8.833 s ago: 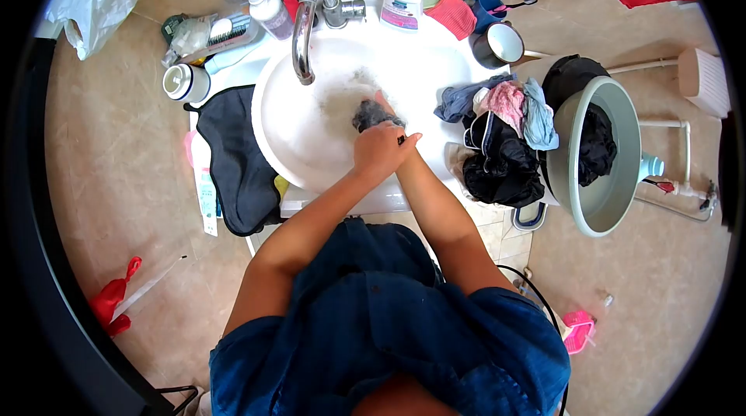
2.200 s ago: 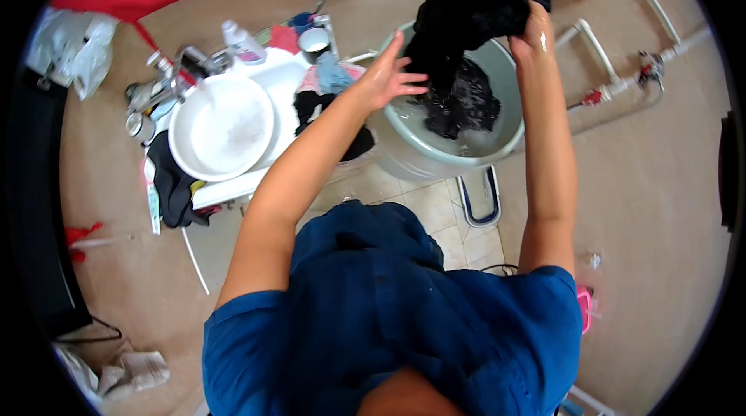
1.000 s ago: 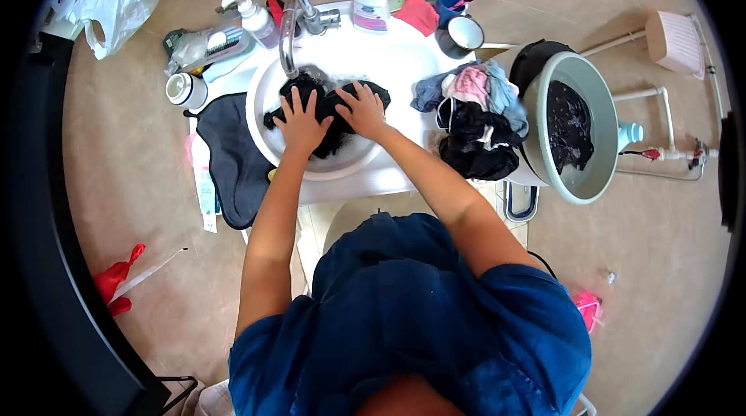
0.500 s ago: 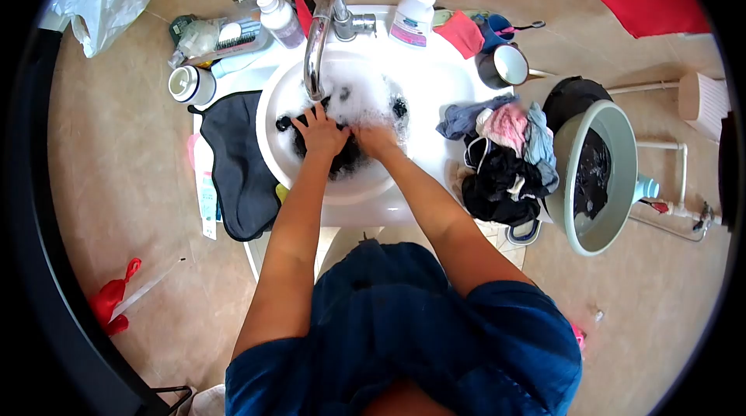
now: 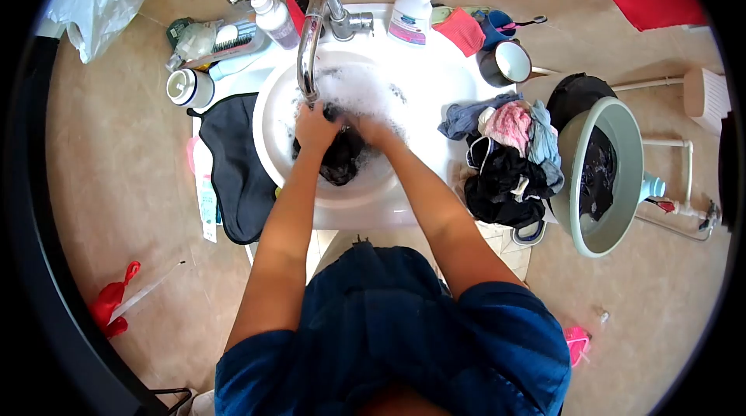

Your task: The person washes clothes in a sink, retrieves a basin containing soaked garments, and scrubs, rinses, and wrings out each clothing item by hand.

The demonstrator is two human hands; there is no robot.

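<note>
A wet black cloth (image 5: 340, 161) lies bunched in the round white washbasin (image 5: 268, 156), in water with white suds (image 5: 361, 90). My left hand (image 5: 316, 128) is under the tap's spout, its fingers curled down around the cloth's upper left part. On the other side, my right hand (image 5: 371, 131) is against the cloth; foam and blur hide its fingers. The chrome tap (image 5: 305, 66) arches over the basin's back left, close above my left hand.
Right of the basin sits a clothes pile (image 5: 509, 171), beside a grey-green tub (image 5: 579, 237) holding dark cloth in water. A black mat (image 5: 233, 175) drapes over the counter's left side. Behind stand a pump bottle (image 5: 276, 21), a white bottle (image 5: 409, 12) and a mug (image 5: 505, 64).
My left hand has gone from spread fingers on the cloth to curled around it, a little up and left. The cloth is bunched closer together, and more of it shows below my hands.
</note>
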